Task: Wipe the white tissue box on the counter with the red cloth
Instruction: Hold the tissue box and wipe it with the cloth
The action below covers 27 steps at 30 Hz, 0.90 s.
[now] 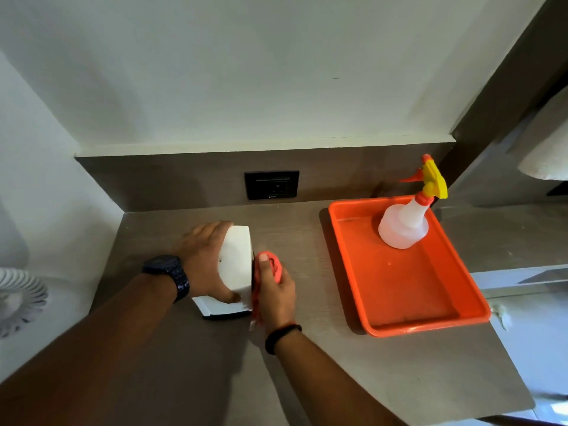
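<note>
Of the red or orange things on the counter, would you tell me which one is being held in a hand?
The red cloth, bunched in the right hand against the tissue box. The orange tray lies untouched to the right.

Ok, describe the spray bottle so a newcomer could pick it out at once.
Start at the grey counter below the white wall, then find the orange tray on its right side. The spray bottle stands upright in the tray's far end. It is the tray's only item: translucent white body, yellow and orange trigger head.
</note>
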Each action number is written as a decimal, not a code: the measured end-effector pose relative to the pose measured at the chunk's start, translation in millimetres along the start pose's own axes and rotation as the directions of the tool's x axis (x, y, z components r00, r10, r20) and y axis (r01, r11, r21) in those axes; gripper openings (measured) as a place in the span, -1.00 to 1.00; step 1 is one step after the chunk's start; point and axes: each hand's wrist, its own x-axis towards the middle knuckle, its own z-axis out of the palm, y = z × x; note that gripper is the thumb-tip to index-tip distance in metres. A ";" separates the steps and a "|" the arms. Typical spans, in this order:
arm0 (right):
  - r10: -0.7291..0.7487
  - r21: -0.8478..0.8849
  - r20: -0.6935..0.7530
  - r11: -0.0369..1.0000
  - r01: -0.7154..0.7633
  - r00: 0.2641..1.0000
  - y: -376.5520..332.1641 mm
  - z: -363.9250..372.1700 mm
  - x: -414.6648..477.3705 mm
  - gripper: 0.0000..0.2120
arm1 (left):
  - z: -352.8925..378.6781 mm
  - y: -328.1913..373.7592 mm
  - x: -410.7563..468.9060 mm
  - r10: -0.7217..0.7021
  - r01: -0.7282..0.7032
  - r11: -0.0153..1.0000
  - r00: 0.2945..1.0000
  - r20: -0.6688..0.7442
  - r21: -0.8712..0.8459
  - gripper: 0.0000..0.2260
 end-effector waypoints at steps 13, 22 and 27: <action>-0.393 -0.602 0.745 -0.049 0.797 0.539 -54.5 31.4 5.2 -0.51 | -19.0 -39.6 -43.8 -0.070 0.055 0.905 0.997 -0.021 -0.423 0.46; -0.435 -0.530 0.786 -0.106 0.841 0.440 -34.0 7.0 5.2 -0.52 | -10.2 -36.0 -25.8 0.077 -0.060 0.917 0.997 0.027 -0.393 0.35; -0.459 -0.606 0.708 -0.005 0.796 0.536 -43.6 0.4 19.3 -0.51 | -1.6 -30.9 -26.3 -0.017 0.015 0.926 1.000 -0.003 -0.376 0.33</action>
